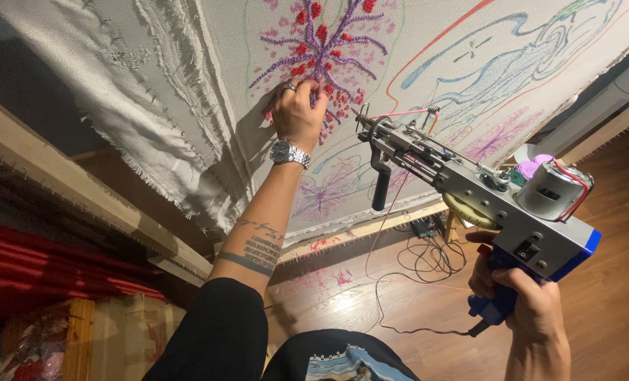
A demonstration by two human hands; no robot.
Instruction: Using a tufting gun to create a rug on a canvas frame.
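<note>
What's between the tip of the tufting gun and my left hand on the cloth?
In the head view, only bare stretched cloth separates the tufting gun needle tip from the left hand.

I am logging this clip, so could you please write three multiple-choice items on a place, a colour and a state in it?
1. Where is the left hand?
A. on the stretched cloth
B. on the floor
C. on the tufting gun

2. What colour is the gun's grip?
A. green
B. blue
C. yellow

3. How is the gun held?
A. lying on the floor
B. hanging from the frame
C. gripped in the right hand

Key: 1 A, fingers press the tufted flower; 2 B, blue shows around the fist; 3 C, the fist is closed round the handle.
</note>
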